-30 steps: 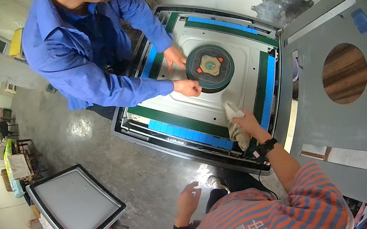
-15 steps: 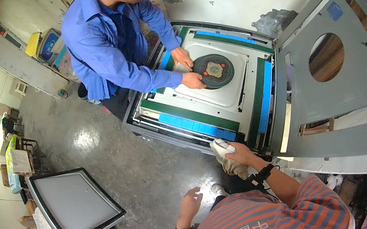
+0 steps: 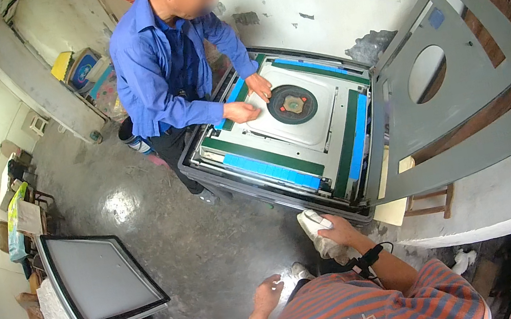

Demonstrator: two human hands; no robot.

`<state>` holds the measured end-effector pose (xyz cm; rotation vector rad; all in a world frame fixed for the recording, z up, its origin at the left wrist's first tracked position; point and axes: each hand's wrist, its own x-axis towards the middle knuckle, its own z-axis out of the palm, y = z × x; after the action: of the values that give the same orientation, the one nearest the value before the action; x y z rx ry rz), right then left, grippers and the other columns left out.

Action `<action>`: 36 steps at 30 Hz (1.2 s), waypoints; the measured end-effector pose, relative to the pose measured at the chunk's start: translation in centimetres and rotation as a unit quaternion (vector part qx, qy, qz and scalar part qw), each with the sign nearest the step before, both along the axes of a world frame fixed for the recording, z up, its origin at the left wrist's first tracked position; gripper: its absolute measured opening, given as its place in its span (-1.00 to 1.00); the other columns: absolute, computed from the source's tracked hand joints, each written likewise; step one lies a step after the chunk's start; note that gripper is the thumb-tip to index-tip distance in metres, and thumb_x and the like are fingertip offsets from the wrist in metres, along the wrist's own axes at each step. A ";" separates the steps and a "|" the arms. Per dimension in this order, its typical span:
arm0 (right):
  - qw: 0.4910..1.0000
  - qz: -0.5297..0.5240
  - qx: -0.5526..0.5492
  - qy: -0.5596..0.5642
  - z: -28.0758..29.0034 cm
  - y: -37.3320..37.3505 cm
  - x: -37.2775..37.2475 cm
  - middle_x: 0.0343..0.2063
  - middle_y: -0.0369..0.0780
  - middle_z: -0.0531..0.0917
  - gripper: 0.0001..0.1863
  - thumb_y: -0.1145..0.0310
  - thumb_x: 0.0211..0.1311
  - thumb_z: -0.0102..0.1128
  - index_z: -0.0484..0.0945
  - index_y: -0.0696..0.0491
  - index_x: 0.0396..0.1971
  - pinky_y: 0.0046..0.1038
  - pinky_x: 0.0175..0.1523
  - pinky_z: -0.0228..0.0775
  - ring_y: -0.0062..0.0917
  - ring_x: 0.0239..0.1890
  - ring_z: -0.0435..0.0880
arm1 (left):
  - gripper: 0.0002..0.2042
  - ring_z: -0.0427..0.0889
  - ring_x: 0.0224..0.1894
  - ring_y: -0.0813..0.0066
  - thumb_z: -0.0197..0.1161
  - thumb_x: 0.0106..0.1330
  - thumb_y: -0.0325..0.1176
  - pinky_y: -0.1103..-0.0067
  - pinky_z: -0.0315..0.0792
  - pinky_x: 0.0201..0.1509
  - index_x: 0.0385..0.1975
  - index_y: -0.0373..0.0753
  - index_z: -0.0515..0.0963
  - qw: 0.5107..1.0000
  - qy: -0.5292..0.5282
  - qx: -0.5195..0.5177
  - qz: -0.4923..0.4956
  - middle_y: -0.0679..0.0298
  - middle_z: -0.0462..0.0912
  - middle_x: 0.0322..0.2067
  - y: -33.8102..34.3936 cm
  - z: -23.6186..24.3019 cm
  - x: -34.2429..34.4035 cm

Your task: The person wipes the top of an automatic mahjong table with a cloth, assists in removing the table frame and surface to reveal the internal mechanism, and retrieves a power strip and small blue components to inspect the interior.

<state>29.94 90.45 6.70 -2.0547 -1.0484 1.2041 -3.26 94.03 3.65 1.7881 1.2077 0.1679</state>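
Cloth (image 3: 314,230) near machine edge (image 3: 261,189), above floor (image 3: 220,268)

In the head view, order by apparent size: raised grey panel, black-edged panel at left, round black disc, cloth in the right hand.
1. Raised grey panel
2. Black-edged panel
3. Round black disc and cloth: too alike to rank; cloth looks nearer.

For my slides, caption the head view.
Right hand holding a pale cloth near an open table machine, a co-worker in blue reaching over it.
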 end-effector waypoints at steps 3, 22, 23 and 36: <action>0.998 -0.008 0.046 -0.051 -1.6 -1.0 1.1 0.06 0.02 0.58 -0.27 0.07 0.06 0.34 0.40 0.11 0.22 -0.33 0.17 0.36 -0.20 0.09 0.57 | -0.69 0.72 -0.21 0.22 0.29 0.22 -0.27 0.38 0.56 -0.09 -0.06 -0.19 0.62 1.000 -0.008 0.008 0.002 0.13 0.71 -0.16 -0.3 0.5 0.8; 0.999 -0.017 0.026 -0.020 2.8 -6.9 6.0 0.09 0.04 0.56 -0.25 0.07 0.08 0.34 0.39 0.15 0.23 -0.30 0.22 0.33 -0.14 0.15 0.53 | -0.69 0.70 -0.16 0.19 0.26 0.27 -0.29 0.39 0.56 -0.06 -0.02 -0.24 0.59 1.000 0.004 0.006 -0.017 0.09 0.70 -0.12 -4.2 2.9 6.1; 0.999 -0.012 0.024 -0.028 2.8 -6.7 6.1 0.09 0.05 0.56 -0.25 0.07 0.07 0.34 0.39 0.15 0.22 -0.29 0.22 0.33 -0.14 0.15 0.54 | -0.69 0.70 -0.16 0.19 0.26 0.27 -0.29 0.39 0.56 -0.06 -0.02 -0.24 0.59 1.000 0.004 0.007 -0.013 0.09 0.70 -0.12 -4.4 3.0 6.0; 0.940 -0.236 0.101 0.224 0.5 0.4 9.5 -0.22 -0.18 0.68 -0.62 0.40 0.20 0.29 0.51 0.19 0.00 -0.44 -0.18 0.51 -0.48 -0.26 0.67 | -0.69 0.70 -0.16 0.16 0.27 0.26 -0.23 0.37 0.55 -0.04 -0.05 -0.21 0.62 0.998 -0.003 -0.005 0.068 0.09 0.69 -0.13 -7.4 2.5 4.5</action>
<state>39.46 90.85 7.21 -1.6313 -0.4089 1.1698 1.26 86.59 6.11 1.6956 1.3243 0.2464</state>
